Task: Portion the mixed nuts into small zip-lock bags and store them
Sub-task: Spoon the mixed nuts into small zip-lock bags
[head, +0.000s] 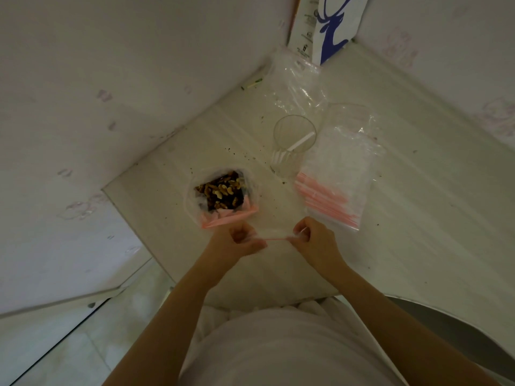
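An open zip-lock bag of mixed nuts (221,193) stands on the white table (404,218), its pink strip facing me. Just in front of it I hold a small empty zip-lock bag (276,239) by its pink top edge, stretched between both hands. My left hand (239,242) pinches the left end and my right hand (313,238) pinches the right end. A stack of empty zip-lock bags (338,179) lies to the right of the nuts.
A clear glass (292,143) with a white plastic utensil inside stands behind the stack. A crumpled clear bag (296,79) and a white carton with a blue deer (328,26) sit at the back corner. Crumbs dot the table. Walls close in left and right.
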